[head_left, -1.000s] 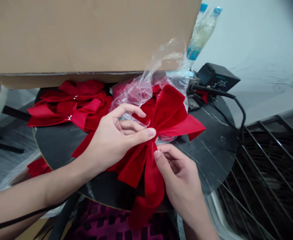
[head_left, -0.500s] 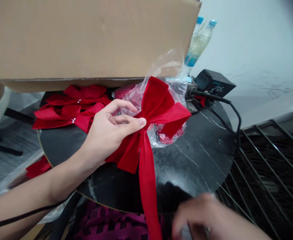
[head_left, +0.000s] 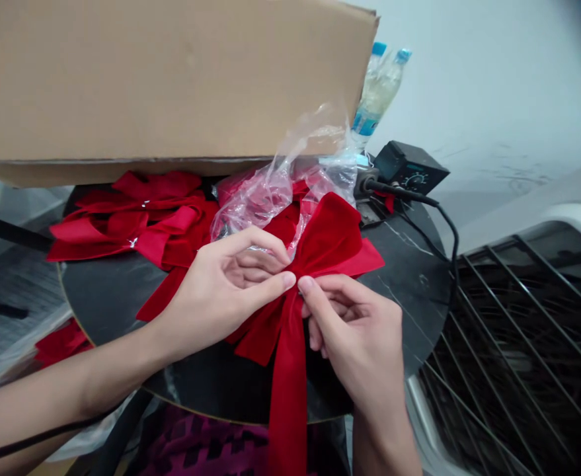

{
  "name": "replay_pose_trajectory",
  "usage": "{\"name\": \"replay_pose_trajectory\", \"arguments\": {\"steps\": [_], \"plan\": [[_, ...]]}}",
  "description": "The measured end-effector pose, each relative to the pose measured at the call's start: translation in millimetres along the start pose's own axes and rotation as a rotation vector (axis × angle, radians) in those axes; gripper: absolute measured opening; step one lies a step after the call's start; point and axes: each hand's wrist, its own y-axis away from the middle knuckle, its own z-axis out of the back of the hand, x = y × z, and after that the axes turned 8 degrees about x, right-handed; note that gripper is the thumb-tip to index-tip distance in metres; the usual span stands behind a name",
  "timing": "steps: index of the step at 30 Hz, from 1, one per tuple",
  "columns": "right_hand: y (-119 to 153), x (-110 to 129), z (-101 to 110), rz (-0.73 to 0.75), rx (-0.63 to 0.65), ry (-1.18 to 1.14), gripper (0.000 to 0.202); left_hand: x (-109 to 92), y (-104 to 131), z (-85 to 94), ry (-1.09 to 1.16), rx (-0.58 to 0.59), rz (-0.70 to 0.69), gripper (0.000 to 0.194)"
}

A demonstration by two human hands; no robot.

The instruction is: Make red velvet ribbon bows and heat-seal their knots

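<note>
A red velvet bow (head_left: 327, 231) is held above the round black table (head_left: 211, 390), its loops spread up and right and a long tail hanging past the table's front edge. My left hand (head_left: 240, 284) pinches the bow's middle between thumb and fingers. From the right, my right hand (head_left: 349, 324) closes thumb and fingers at the same centre, just below the knot; any small piece between those fingertips is hidden. Finished-looking red bows (head_left: 131, 221) with silvery ties lie at the table's left.
Behind the bow lies a clear plastic bag (head_left: 270, 198) with red pieces. A large cardboard box (head_left: 171, 86) stands at the back. Bottles (head_left: 379, 92), a black device with a dial (head_left: 409, 168) and its cable are at the back right. A black wire rack (head_left: 528, 330) stands right.
My right hand has come up from the lower right and now meets my left hand at the bow's centre. The bow has dropped slightly in view and its upper loop has shifted right.
</note>
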Motion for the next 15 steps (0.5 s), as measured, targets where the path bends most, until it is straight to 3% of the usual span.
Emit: {"name": "replay_pose_trajectory", "arguments": {"steps": [4, 15], "plan": [[-2.2, 2.7, 3.7, -0.037, 0.024, -0.049, 0.023, -1.5, 4.2, -2.0, -0.101, 0.049, -0.061, 0.007], [-3.9, 1.7, 6.3, -0.060, 0.055, -0.068, 0.027, -3.9, -2.8, -0.6, -0.039, 0.093, 0.069, 0.011]]}}
